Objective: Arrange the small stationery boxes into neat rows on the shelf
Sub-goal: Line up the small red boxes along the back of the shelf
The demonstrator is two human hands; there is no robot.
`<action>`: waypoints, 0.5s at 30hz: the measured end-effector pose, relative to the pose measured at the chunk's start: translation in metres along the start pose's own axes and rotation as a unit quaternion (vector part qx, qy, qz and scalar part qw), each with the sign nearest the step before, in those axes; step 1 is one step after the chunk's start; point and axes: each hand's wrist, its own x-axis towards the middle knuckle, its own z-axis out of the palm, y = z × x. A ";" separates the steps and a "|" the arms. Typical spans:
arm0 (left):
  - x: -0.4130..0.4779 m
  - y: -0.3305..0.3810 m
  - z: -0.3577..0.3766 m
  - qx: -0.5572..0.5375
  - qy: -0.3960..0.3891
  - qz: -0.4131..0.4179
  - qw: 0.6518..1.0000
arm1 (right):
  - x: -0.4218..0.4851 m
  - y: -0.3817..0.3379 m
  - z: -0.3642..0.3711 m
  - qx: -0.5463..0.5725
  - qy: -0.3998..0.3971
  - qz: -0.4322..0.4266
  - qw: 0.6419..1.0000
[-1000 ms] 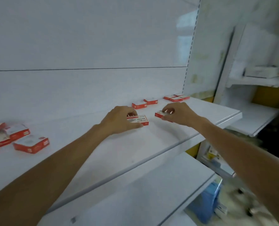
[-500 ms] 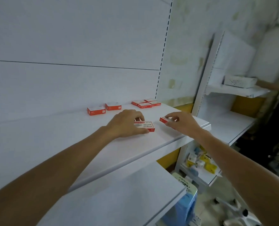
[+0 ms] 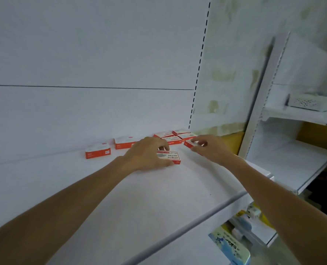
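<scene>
Gripping printed box (image 3: 170,158), label upside-down — left hand (image 3: 147,154) fingers (image 3: 163,144) curled; right hand (image 3: 211,150) pinches red box (image 3: 189,144).

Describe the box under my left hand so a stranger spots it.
On the white shelf, red boxes cluster near the back right corner. The printed box lies in front of them, gripped by the left hand, beside the other box in the right hand. Only its top shows dark lettering.

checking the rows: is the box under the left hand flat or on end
Flat: the box lies on the shelf, printed broad face up, the left hand gripping it.
</scene>
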 end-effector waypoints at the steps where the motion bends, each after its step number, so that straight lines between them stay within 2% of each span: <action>1: 0.007 -0.003 -0.001 0.002 0.009 -0.010 1.000 | 0.012 0.003 0.002 -0.002 -0.008 -0.013 1.000; 4: 0.029 -0.012 -0.002 0.005 0.038 -0.049 0.998 | 0.051 0.014 0.005 -0.032 -0.024 -0.063 0.997; 15: 0.101 -0.008 0.018 0.025 0.119 -0.197 0.973 | 0.177 0.045 0.005 -0.021 -0.095 -0.227 0.969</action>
